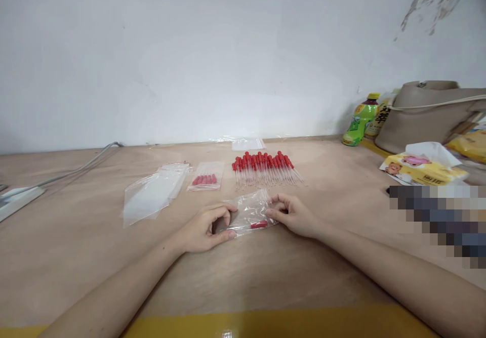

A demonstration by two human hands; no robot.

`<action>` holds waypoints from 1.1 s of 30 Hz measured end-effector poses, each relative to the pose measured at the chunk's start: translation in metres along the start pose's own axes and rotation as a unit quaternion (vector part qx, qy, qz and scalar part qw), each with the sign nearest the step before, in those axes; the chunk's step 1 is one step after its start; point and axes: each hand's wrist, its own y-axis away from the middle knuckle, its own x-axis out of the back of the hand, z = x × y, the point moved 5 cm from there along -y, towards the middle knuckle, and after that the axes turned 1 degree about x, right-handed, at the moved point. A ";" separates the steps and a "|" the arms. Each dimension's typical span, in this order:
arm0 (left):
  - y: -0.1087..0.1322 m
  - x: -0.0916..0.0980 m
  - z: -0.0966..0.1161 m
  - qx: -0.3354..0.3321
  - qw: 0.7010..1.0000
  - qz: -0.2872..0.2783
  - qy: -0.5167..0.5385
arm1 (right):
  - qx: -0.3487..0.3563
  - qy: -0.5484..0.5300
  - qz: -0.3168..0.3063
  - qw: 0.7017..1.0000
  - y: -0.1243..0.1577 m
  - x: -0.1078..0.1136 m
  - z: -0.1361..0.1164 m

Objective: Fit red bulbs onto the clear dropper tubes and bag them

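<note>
A clear plastic bag (246,209) lies on the table between my two hands, with a red rubber dropper bulb (259,224) near its lower edge. My right hand (290,214) pinches the bag's right side between thumb and fingers. At the left side of the bag, my left hand (214,226) is curved with thumb and fingers apart, the tips touching the film. Just beyond, several droppers with red bulbs (264,161) and thin clear tubes lie in a row. Left of them is a filled bag (207,176) holding several red-ended pieces.
Flat clear bags (155,194) lie fanned out at the left, and another bag (248,144) is by the wall. A grey cable (83,165) runs to a white power strip (21,201). At the right are a green bottle (360,120), a beige handbag (425,118) and a tissue pack (423,168).
</note>
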 end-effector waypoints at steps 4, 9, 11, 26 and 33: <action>0.001 -0.001 0.000 -0.014 1.000 -0.002 -0.004 | 0.034 0.027 0.068 0.997 -0.003 0.010 0.003; -0.002 -0.001 0.004 -0.052 0.998 0.013 -0.023 | 0.078 0.212 0.176 0.958 -0.028 0.048 0.001; -0.004 -0.001 0.006 -0.061 0.997 0.022 -0.035 | 0.092 0.282 0.188 0.936 -0.046 0.061 -0.004; -0.004 -0.003 -0.001 -0.054 0.997 0.028 -0.052 | -0.050 0.360 0.286 0.886 -0.144 0.072 -0.013; -0.004 -0.004 0.000 -0.056 0.997 0.015 -0.048 | -0.038 0.238 0.307 0.921 -0.139 0.091 -0.017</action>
